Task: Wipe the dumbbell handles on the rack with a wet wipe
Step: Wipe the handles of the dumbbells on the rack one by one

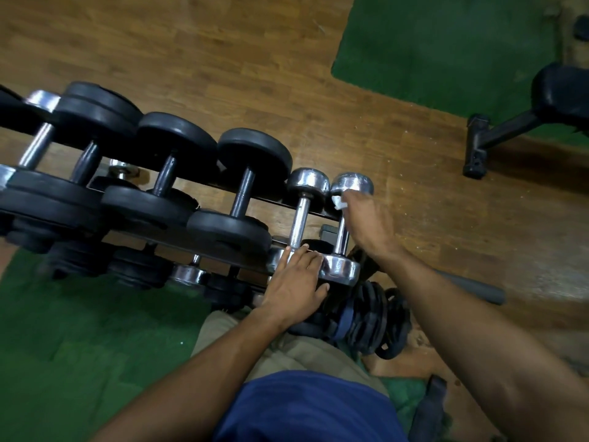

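Rack (223, 186): top tier packed with black dumbbells (251, 193) from its left end.
Left hand (294, 285): fingers spread flat on the near chrome head at the rack's right end, gripping nothing.
Chrome dumbbells (299, 218): two, side by side, last on the right end.
Right hand (366, 221): pinches a white wet wipe (339, 202) at the far end of the outermost handle (341, 239).
Floor (414, 202): bare wood beyond the right edge.

Dim indoor light with bright glare on the chrome dumbbell heads (351, 184), motion blur softening the whole frame, and wide-angle bending toward the edges
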`<state>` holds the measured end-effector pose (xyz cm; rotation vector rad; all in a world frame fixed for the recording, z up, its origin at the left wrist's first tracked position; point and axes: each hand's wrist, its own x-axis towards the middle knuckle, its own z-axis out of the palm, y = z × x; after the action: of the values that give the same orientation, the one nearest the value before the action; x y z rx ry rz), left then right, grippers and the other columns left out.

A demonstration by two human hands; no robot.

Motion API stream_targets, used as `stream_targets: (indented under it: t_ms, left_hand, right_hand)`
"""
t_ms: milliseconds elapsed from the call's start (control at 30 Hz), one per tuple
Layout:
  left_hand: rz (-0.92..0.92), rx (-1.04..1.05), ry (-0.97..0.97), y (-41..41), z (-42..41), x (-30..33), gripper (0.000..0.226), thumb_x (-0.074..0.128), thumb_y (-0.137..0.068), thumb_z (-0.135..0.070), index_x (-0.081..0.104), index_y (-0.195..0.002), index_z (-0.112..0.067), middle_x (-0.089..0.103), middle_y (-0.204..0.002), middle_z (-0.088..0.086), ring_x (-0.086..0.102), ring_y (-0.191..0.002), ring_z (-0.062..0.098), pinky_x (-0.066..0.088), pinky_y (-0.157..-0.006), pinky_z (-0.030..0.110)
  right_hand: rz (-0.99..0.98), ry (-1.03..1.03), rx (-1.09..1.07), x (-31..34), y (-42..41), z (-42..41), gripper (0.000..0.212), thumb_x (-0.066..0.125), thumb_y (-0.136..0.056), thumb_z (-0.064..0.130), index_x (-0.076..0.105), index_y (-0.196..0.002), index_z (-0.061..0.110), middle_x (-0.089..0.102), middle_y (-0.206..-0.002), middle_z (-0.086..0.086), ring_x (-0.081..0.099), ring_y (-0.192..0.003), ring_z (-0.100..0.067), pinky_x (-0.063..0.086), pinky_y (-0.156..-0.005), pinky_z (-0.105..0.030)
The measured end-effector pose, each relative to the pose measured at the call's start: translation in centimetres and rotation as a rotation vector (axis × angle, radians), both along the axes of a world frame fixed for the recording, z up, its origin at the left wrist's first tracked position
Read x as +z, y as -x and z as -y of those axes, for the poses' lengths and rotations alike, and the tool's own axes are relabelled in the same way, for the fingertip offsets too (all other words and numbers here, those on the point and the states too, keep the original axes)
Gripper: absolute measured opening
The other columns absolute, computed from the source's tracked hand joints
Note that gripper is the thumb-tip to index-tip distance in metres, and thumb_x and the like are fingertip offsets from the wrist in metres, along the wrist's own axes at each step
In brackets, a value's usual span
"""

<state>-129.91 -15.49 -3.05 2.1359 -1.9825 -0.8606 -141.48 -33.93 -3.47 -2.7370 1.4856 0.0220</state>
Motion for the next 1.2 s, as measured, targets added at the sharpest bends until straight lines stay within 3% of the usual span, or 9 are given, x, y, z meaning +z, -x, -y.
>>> stream_targets:
  t_ms: [100, 200, 400, 633, 767, 867, 1000, 1200]
  left_hand:
    - [-0.005, -0.008, 0.008, -0.1, -0.2, 0.1, 0.067, 0.048, -0.100, -0.048, 0.034, -0.156, -0.015, 0.033, -0.162, 0.000, 0.009, -0.156, 0.018, -0.007, -0.125, 0.041]
    - [0.002, -0.041, -0.005, -0.5, -0.5, -0.2, 0.070, 0.046, -0.100, -0.048, 0.030, -0.159, -0.014, 0.028, -0.165, 0.000, 0.004, -0.157, 0.017, -0.006, -0.126, 0.042]
    - [-0.006, -0.087, 0.037, -1.3, -0.9, -1.0, 0.070, 0.049, -0.099, -0.048, 0.032, -0.157, -0.012, 0.028, -0.165, 0.001, 0.003, -0.156, 0.017, -0.008, -0.125, 0.039]
    - [-0.001, -0.076, 0.063, -1.2, -1.1, -1.5, 0.071, 0.051, -0.097, -0.048, 0.034, -0.157, -0.014, 0.030, -0.165, 0.000, 0.005, -0.156, 0.017, -0.003, -0.127, 0.043]
    - [0.001, -0.096, 0.052, -1.3, -1.0, -1.4, 0.072, 0.053, -0.097, -0.047, 0.032, -0.158, -0.015, 0.028, -0.165, 0.000, 0.003, -0.157, 0.017, -0.004, -0.127, 0.043]
    - [0.007, -0.110, 0.044, -1.4, -1.0, -1.3, 0.072, 0.053, -0.097, -0.046, 0.031, -0.159, -0.016, 0.027, -0.166, 0.000, 0.003, -0.157, 0.018, -0.003, -0.127, 0.043]
    - [0.017, -0.127, 0.031, -1.3, -1.0, -1.1, 0.072, 0.052, -0.097, -0.046, 0.030, -0.159, -0.016, 0.025, -0.166, 0.000, 0.001, -0.157, 0.018, -0.005, -0.127, 0.043]
    - [0.007, -0.144, -0.005, -1.6, -1.2, -0.5, 0.070, 0.050, -0.099, -0.043, 0.027, -0.160, -0.016, 0.020, -0.169, 0.000, -0.003, -0.157, 0.018, -0.003, -0.127, 0.044]
  right_hand:
    - [-0.271, -0.018, 0.305, -0.5, -0.9, 0.9, 0.022, 0.061, -0.088, 0.014, 0.066, -0.109, 0.020, 0.066, -0.088, 0.000, 0.065, -0.079, -0.023, 0.052, -0.065, -0.038]
    - [-0.453, -0.089, 0.436, -0.6, -2.1, 1.6, 0.022, 0.053, -0.096, 0.017, 0.067, -0.112, 0.020, 0.067, -0.097, -0.001, 0.068, -0.081, -0.025, 0.046, -0.056, -0.036]
    - [-0.846, -0.306, 0.553, -0.1, -5.4, 1.5, 0.030, 0.044, -0.099, 0.019, 0.067, -0.119, 0.016, 0.068, -0.120, -0.005, 0.066, -0.102, -0.028, 0.045, -0.068, -0.037]
    - [-0.940, -0.663, 0.532, -1.4, -5.6, 0.7, 0.030, 0.048, -0.093, 0.030, 0.070, -0.111, 0.022, 0.071, -0.100, 0.001, 0.067, -0.083, -0.023, 0.058, -0.078, -0.039]
    - [-0.825, -0.799, 0.460, -1.1, -5.2, 0.4, 0.025, 0.048, -0.097, 0.026, 0.070, -0.107, 0.022, 0.071, -0.100, -0.002, 0.067, -0.087, -0.024, 0.056, -0.077, -0.039]
    - [-0.562, -0.967, 0.279, -0.9, -3.6, 1.0, 0.019, 0.050, -0.098, 0.023, 0.070, -0.099, 0.023, 0.071, -0.096, -0.004, 0.068, -0.084, -0.023, 0.059, -0.080, -0.043]
    - [-0.141, -1.185, 0.023, 0.1, -1.5, 0.7, 0.019, 0.049, -0.103, 0.014, 0.066, -0.094, 0.014, 0.066, -0.079, -0.004, 0.060, -0.059, -0.013, 0.050, -0.055, -0.028]
    - [0.206, -1.105, -0.208, 0.3, 0.7, -0.8, 0.023, 0.048, -0.104, 0.015, 0.065, -0.088, 0.014, 0.068, -0.068, -0.009, 0.067, -0.064, -0.020, 0.053, -0.056, -0.030]
